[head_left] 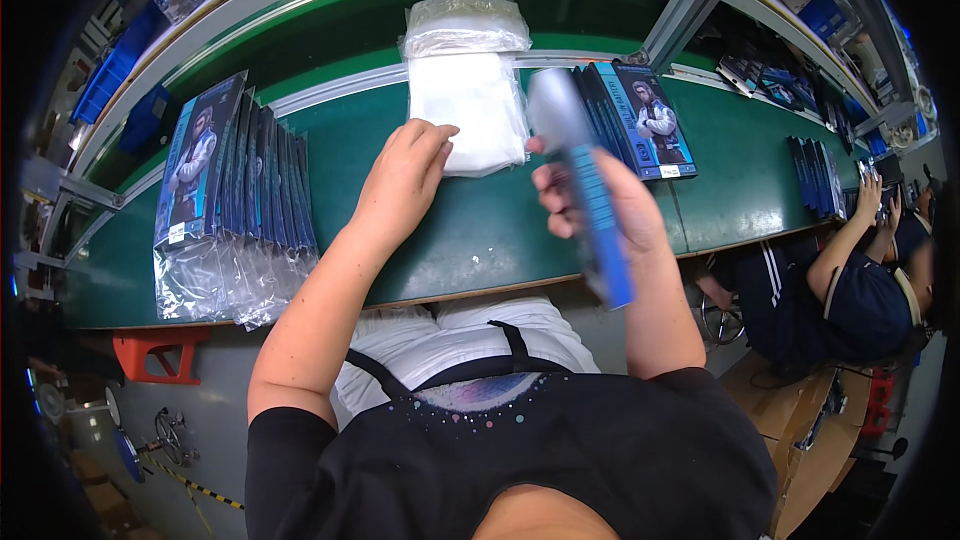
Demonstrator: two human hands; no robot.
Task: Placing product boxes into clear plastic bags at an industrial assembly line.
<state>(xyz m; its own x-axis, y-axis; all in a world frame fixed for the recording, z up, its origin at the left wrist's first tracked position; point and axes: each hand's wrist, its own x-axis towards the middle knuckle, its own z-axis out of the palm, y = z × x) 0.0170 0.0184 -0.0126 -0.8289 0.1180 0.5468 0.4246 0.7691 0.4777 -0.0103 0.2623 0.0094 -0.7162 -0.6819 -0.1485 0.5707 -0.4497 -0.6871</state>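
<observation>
Right hand point(590, 202) fingers clamped on blue box point(585, 190), left hand point(405, 175) flat on clear bags point(470, 110)

One view only, and it sits up on the person's head, looking steeply down over the chest and lap onto the green table point(470, 240). It faces away from the body, so the near edge of the table runs low across the middle and the far edge arcs along the top. It is close in: both forearms rise from the lower edge and fill the centre. The fisheye lens bends the table edges and darkens the corners. Far right, the wide view reaches a seated co-worker point(860, 290) at the same table.
</observation>
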